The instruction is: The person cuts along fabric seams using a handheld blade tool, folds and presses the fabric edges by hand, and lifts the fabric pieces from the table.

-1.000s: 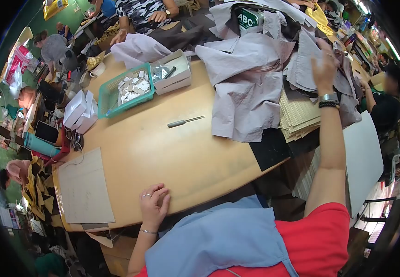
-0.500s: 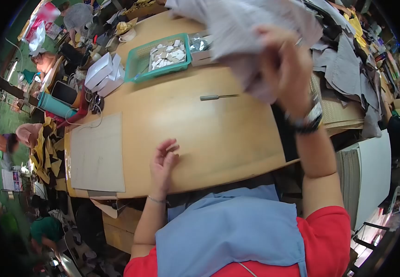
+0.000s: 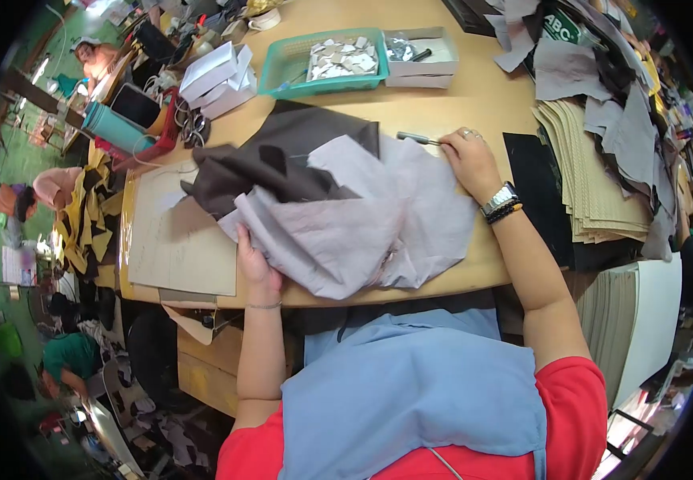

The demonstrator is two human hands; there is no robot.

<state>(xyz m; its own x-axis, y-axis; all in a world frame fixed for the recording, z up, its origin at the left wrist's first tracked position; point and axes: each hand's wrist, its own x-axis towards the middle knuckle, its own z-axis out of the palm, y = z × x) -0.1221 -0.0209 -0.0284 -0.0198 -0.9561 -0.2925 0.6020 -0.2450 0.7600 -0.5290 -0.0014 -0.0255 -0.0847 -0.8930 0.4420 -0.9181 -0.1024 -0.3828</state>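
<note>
A crumpled pile of soft sheet material, light grey point(image 3: 346, 232) and dark brown point(image 3: 282, 172), perhaps leather, lies across the middle of the table. My left hand point(image 3: 258, 268) is closed on the near left edge of the light grey sheet, its fingers partly hidden by it. Beyond the pile's right side, my right hand point(image 3: 474, 164) rests low over the table with bent fingers. Those fingers are on the thin shaft of a slim tool with a grey handle point(image 3: 412, 137); the shaft's tip is hidden beneath them.
A green basket point(image 3: 282, 68) of small white pieces and an open box point(image 3: 434, 60) stand at the back. A pale board point(image 3: 178, 268) lies left. Black material point(image 3: 534, 184), stacked cream sheets point(image 3: 586, 176) and grey scraps point(image 3: 566, 68) are right. Other people work at far left.
The grey and brown material has come down from the raised right hand onto the table. My left hand has taken its edge. My right hand has lowered to the slim tool.
</note>
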